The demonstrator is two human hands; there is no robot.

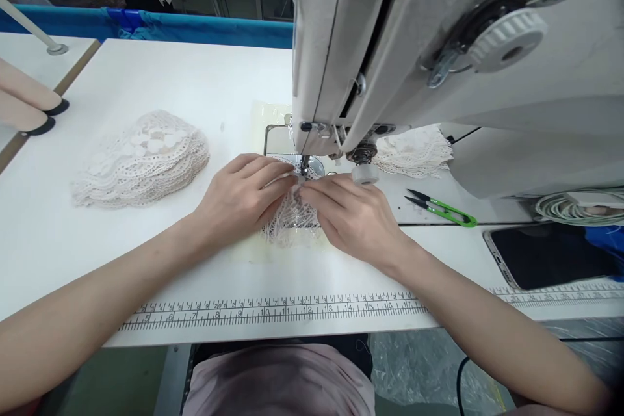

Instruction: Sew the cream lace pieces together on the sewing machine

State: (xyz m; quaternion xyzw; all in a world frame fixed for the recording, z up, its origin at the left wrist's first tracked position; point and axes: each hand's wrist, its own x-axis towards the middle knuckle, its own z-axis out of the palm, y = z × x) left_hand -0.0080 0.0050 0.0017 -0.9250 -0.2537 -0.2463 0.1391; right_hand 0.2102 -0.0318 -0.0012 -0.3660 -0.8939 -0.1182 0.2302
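A piece of white lace [292,216] lies under the presser foot [305,165] of a sewing machine [336,45]. My left hand [246,195] rests on the left part of the lace, its fingers together and their tips close to the foot. From the right, my right hand [353,214] pinches the lace just in front of the needle area. Both hands are closed on the cloth, though the fingers hide part of it. The lace's fringed lower edge spreads toward me between the hands.
A stack of lace pieces [146,159] lies at left, with more lace [414,151] behind the machine head. Green thread snips [441,208] and a phone [550,255] lie at right. A ruler strip [287,309] runs along the front edge. Two beige, black-tipped objects [29,101] stick in from the left.
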